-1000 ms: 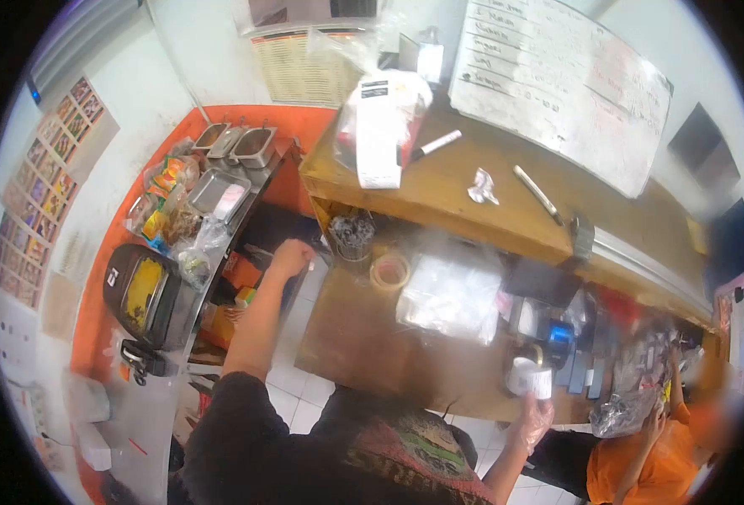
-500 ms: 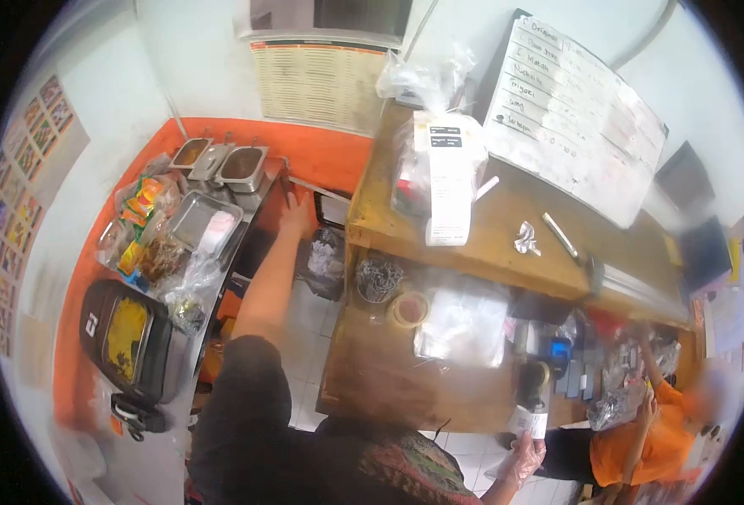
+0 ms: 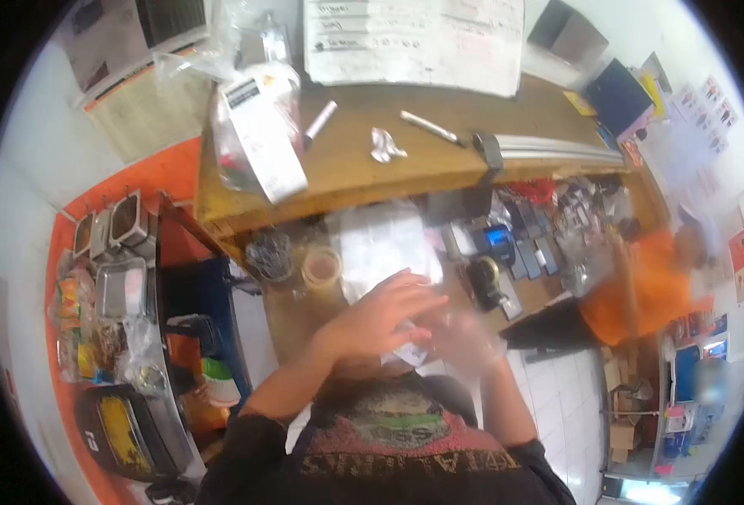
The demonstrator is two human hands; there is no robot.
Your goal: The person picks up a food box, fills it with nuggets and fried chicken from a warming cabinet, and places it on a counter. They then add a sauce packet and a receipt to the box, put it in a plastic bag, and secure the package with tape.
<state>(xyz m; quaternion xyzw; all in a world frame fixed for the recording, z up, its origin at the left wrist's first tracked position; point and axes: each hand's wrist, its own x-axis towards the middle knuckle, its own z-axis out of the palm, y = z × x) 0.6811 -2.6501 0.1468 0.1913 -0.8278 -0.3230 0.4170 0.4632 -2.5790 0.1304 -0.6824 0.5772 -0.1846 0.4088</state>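
Observation:
My left hand (image 3: 376, 324) is bare and open, its fingers stretched out to the right across the front of my body. Close beside it, my right hand (image 3: 464, 341) wears a clear plastic glove and is smeared by motion. Between the two hands shows part of a small white item with a printed label (image 3: 410, 353), held at my right hand; the rest of it is hidden by the fingers. Just beyond my hands, white sheets or bags (image 3: 380, 244) lie on the wooden counter.
A tape roll (image 3: 321, 267), a tub of dark small things (image 3: 269, 255) and a black tape dispenser (image 3: 489, 286) stand on the lower counter. A bagged order with a receipt (image 3: 262, 139) sits on the upper shelf (image 3: 363, 168). At right, a person in orange (image 3: 641, 290) works. Metal trays (image 3: 121, 286) line the left.
My left hand has come back from the rack on the left to the middle. My right hand has moved in beside it with the white labelled item. The view has turned right.

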